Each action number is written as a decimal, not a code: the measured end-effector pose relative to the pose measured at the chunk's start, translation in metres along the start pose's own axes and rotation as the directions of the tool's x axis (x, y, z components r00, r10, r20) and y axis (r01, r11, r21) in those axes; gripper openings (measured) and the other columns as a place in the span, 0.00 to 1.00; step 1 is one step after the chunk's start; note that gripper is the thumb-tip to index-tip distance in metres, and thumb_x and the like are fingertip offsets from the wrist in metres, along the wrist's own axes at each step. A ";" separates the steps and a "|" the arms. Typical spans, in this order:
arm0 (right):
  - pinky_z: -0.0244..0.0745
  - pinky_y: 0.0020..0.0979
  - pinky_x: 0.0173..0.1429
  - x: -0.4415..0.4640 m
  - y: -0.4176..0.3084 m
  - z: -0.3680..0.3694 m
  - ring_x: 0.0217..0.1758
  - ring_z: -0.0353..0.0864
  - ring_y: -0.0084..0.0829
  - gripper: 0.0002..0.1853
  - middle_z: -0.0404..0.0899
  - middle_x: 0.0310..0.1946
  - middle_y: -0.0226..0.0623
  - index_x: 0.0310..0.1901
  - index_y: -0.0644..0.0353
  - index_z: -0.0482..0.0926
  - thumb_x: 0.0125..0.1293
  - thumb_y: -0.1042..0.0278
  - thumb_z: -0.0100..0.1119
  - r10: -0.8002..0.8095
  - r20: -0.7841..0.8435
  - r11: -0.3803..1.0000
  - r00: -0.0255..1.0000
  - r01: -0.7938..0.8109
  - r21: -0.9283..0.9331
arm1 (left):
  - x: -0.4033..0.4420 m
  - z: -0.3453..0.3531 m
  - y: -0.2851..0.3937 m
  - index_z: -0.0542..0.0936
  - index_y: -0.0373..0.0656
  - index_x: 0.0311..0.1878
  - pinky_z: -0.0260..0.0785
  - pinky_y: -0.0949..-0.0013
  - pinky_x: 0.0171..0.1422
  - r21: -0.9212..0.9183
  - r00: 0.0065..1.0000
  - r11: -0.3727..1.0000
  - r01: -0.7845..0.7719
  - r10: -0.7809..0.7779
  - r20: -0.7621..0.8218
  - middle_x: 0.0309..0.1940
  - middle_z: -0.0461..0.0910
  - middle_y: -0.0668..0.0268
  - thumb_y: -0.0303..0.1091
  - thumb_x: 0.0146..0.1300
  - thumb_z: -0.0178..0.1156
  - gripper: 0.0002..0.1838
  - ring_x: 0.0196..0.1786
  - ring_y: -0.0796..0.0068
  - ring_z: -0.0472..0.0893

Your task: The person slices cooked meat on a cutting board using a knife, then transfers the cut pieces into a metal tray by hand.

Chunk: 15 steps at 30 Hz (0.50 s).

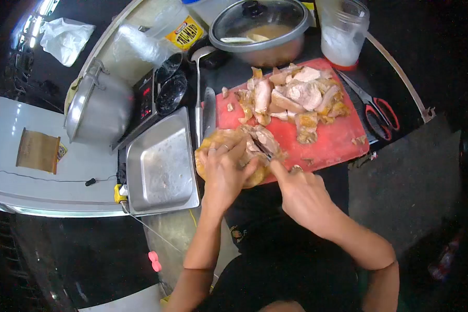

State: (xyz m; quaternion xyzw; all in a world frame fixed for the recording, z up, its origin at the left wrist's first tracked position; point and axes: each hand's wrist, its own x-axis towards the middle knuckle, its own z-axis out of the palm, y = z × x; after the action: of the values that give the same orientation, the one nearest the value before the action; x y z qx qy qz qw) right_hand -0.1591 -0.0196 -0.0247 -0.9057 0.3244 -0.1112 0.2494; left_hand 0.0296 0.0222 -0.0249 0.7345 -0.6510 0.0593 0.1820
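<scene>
My left hand (227,167) presses down on a large piece of cooked chicken (205,140) with yellow skin, its fingers curved over the meat. My right hand (302,195) is closed around a knife (262,149). The handle is mostly hidden in the fist. The knife's dark blade points away to the upper left and lies against the pale meat, just right of my left fingers. Underneath is a red cutting board (343,143). A heap of cut chicken pieces (301,96) covers its far part.
Left of the board are a steel tray (164,161), a ladle (198,93) and another broad blade (209,112). Red-handled scissors (374,109) lie at the right. Behind stand a lidded pot (265,52) and a clear container (343,39). A large metal pot (101,104) is far left.
</scene>
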 end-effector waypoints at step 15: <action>0.81 0.44 0.28 -0.048 0.001 -0.001 0.26 0.85 0.47 0.25 0.79 0.30 0.52 0.61 0.61 0.64 0.61 0.77 0.51 0.090 0.110 0.996 0.990 -0.088 -0.022 | -0.001 0.002 0.007 0.84 0.38 0.48 0.61 0.52 0.58 0.025 0.998 0.999 -0.022 0.023 -0.058 0.48 0.83 0.56 0.40 0.50 0.71 0.23 0.51 0.55 0.78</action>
State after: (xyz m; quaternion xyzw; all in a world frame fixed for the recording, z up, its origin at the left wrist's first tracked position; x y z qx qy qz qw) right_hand -0.1966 0.0097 -0.0259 -0.8971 0.3510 -0.0471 0.2641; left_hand 0.0222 0.0215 -0.0256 0.7274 -0.6528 0.0906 0.1914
